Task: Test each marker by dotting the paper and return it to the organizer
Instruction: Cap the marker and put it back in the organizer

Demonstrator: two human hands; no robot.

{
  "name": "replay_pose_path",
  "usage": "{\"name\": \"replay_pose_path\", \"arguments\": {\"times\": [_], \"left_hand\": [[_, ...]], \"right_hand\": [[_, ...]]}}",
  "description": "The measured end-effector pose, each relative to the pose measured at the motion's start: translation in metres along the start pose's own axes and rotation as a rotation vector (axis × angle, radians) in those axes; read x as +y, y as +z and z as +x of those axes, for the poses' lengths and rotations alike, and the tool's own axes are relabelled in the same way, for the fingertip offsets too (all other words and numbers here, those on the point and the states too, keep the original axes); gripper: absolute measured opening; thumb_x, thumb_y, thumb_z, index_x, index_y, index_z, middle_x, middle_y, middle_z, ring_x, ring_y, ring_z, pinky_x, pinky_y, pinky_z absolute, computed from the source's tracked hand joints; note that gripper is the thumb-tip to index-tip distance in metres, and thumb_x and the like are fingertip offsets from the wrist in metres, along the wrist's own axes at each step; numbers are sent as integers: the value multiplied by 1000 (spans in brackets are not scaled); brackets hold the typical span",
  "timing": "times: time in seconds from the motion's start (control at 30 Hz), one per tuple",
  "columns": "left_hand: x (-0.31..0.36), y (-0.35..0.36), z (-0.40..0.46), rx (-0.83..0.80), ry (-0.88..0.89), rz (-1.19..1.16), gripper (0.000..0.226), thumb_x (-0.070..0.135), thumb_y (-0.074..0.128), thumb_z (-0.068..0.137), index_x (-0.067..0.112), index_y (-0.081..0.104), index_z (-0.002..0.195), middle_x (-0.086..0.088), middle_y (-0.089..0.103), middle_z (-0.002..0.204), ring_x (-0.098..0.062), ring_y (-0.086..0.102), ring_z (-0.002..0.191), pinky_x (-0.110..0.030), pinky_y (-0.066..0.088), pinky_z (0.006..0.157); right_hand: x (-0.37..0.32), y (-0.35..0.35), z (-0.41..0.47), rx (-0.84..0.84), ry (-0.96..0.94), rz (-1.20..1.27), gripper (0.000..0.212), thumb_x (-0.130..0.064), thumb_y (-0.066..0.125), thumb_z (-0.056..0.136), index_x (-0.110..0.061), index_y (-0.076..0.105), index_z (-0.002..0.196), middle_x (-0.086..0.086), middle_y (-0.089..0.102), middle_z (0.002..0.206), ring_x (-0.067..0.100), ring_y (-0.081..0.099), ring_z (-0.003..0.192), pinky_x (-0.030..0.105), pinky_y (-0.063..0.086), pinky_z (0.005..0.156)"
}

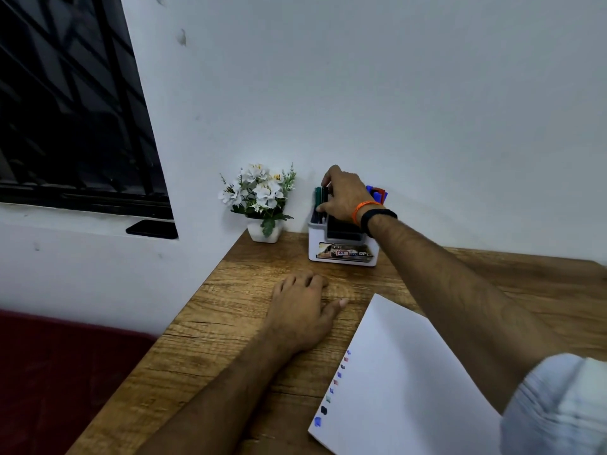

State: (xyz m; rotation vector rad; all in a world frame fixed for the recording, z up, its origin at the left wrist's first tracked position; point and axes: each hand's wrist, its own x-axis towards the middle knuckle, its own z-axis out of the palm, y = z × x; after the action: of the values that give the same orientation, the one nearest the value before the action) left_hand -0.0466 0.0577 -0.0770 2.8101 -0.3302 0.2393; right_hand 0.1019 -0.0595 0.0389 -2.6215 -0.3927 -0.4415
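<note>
Markers (320,200) stand upright in the left rear compartment of the white organizer (341,254), dark green and black ones, with their lower halves hidden by its wall. More markers, blue and red (378,193), show at the organizer's right rear, mostly covered by the right wrist. The right hand (345,198) reaches over the top of the organizer, fingers curled down around the dark markers at the left; its grip looks closed about one of them, but the fingertips are hidden behind the barrels and I cannot tell which marker, if any, it truly has hold of. An orange thread and a black band (377,216) circle that wrist. A dark block fills the organizer's front compartment, partly covered by the hand, and the label on its front face is blurred, only a few letters legible.

In front of the organizer and to its left, the left hand (302,310) lies flat on the wooden desk (230,323), palm down, fingers loosely spread, holding nothing. In front of the organizer and to its right lies the white paper (410,389), its near and right edges cut off by the frame and by a pale sleeve (558,405). A row of small coloured dots (331,389) runs along its left edge, smeared by blur. Left of the organizer, just beside it, stands a small white pot of artificial flowers (259,198).
</note>
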Motion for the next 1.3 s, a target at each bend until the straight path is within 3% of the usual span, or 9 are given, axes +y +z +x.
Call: {"name": "replay_pose_path", "arguments": {"times": [0.2, 0.3, 0.4, 0.53, 0.7, 0.83, 1.0, 1.1, 1.3], "left_hand": [[0, 0, 0, 6, 5, -1, 62, 64, 33, 93, 25, 43, 140, 1, 40, 148, -19, 31, 138, -42, 22, 116], [0, 0, -1, -1, 5, -5, 62, 65, 33, 93, 25, 44, 139, 1, 40, 148, -19, 32, 137, -43, 23, 116], [0, 0, -1, -10, 1, -4, 61, 65, 33, 93, 25, 44, 139, 1, 41, 148, -19, 32, 137, -44, 24, 116], [0, -1, -1, -13, 4, -7, 60, 65, 33, 93, 26, 44, 139, 2, 41, 147, -18, 33, 136, -43, 24, 116], [-2, 2, 0, 2, 21, -16, 61, 66, 32, 93, 27, 46, 137, 3, 44, 145, -17, 36, 134, -43, 27, 114], [-5, 5, 1, 25, 38, -28, 61, 66, 33, 92, 25, 49, 134, 3, 48, 139, -19, 43, 127, -43, 33, 110], [-7, 5, 3, 32, 43, -60, 63, 67, 35, 88, 22, 54, 128, 0, 55, 131, -21, 49, 120, -46, 39, 104], [-6, 1, 1, 75, 51, -148, 49, 53, 50, 92, 18, 57, 125, -3, 61, 124, -24, 54, 114, -44, 43, 99], [8, -24, -6, 115, 91, -807, 33, 40, 58, 93, 19, 65, 118, 3, 70, 111, -12, 65, 102, -36, 53, 92]], "right_hand": [[-5, -1, -17, 25, 76, 219, 62, -21, 85, 73, -7, 50, 122, 13, 66, 108, 27, 64, 100, 31, 53, 82], [-9, -10, -24, 110, 103, 212, 41, -28, 84, 75, 0, 71, 100, 12, 72, 101, 22, 66, 96, 26, 49, 73], [-13, -23, -28, 237, 114, 399, 32, -29, 84, 75, -5, 75, 92, 5, 74, 100, 14, 66, 87, 19, 46, 73], [-16, -41, -36, 319, 66, 616, 23, -31, 83, 76, -15, 75, 90, 1, 75, 96, 16, 70, 91, 34, 57, 86], [-19, -60, -87, 212, 21, 926, 17, -21, 70, 90, -17, 71, 107, 4, 75, 91, 15, 73, 87, 27, 57, 74], [-9, -48, -138, 94, 78, 1078, 19, -17, 65, 93, -12, 69, 111, 0, 67, 76, 19, 68, 65, 23, 54, 55], [23, -24, -186, 30, 129, 944, 23, -18, 79, 82, -7, 68, 99, 4, 70, 77, 15, 63, 49, 22, 46, 44], [37, -16, -199, 27, 130, 843, 28, -21, 84, 76, -7, 67, 94, 0, 72, 70, 16, 67, 52, 24, 46, 43], [40, -14, -202, -16, 119, 740, 33, -22, 86, 72, -10, 64, 94, -1, 73, 71, 16, 70, 55, 20, 46, 45]]}}
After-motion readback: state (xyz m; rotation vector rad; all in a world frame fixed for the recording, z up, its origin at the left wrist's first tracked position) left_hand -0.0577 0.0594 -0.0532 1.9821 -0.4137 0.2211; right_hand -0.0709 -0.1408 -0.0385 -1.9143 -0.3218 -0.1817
